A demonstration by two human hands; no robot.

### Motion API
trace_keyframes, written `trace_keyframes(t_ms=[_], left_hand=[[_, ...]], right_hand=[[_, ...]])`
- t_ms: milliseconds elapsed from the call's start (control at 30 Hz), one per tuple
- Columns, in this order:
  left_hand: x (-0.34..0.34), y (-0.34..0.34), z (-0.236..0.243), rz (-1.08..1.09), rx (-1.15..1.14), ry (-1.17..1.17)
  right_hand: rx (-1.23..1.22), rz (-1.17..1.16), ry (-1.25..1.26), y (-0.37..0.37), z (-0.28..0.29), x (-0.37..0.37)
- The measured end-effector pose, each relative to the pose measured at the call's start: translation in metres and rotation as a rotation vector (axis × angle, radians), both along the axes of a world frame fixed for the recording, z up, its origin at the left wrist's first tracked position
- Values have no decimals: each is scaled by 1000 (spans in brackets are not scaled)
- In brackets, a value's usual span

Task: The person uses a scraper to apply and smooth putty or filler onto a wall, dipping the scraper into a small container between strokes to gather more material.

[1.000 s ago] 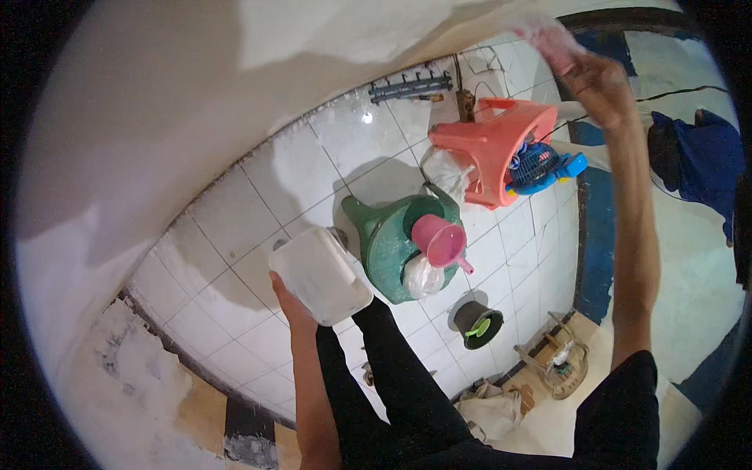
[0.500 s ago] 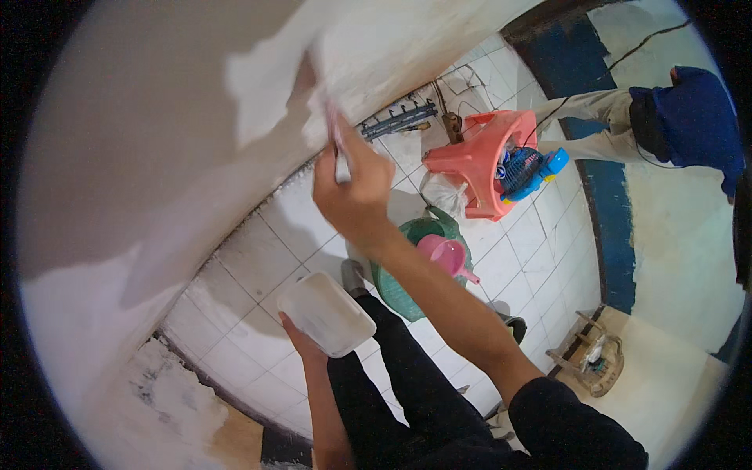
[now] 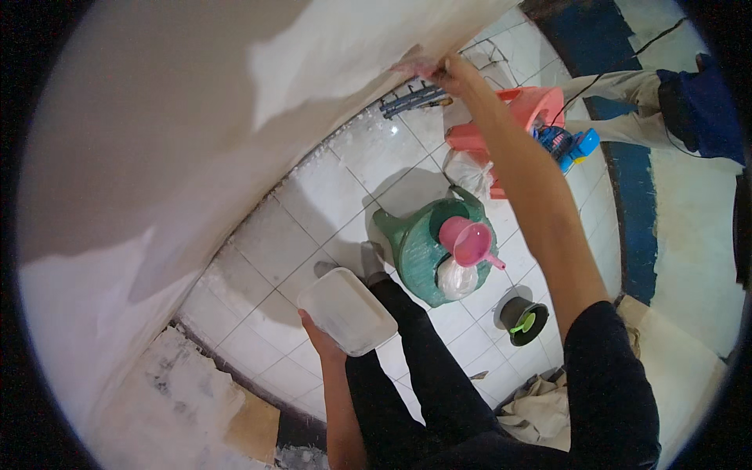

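My left hand (image 3: 319,335) grips a shallow white plastic tub (image 3: 346,312) by its left side, above my legs. Pale residue seems to coat the inside of the tub. Stretched out to the far end of the wall, my right hand (image 3: 452,76) is closed around a flat pinkish spreader (image 3: 417,64). Motion blurs the spreader, and its handle is mostly hidden in my fingers. Its blade is at the white wall (image 3: 337,70), low down near the floor edge; firm contact is hard to tell.
A green plastic stool (image 3: 415,258) holds a pink dipper (image 3: 472,244) and a white plastic bag (image 3: 457,280). Beyond are a red stool (image 3: 468,137) with a blue fan (image 3: 580,150), and a person (image 3: 693,110). A dark bucket (image 3: 523,319) stands at right on the white tiles (image 3: 305,227).
My right hand has swept right and away along the wall with the spreader. The view has shifted slightly, uncovering the green stool and dark bucket. My left hand still holds the tub.
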State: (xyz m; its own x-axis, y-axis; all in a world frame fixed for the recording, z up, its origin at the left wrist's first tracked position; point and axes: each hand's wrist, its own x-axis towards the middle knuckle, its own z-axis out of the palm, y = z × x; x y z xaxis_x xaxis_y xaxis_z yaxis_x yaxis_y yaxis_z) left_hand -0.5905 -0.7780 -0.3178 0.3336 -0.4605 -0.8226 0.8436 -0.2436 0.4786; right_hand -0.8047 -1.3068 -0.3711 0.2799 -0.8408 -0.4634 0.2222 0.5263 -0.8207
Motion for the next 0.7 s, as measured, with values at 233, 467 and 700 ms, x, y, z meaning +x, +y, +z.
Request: trace_keyframes(t_ms=[233, 467, 700], left_hand=[[2, -2, 11, -26, 100, -58], [-5, -24, 2, -90, -47, -8], [0, -43, 55, -82, -69, -24]], right_hand=[[13, -13, -11, -59, 80, 11], [43, -144, -73, -76, 246, -55], [-720, -257, 416, 15, 322, -38]])
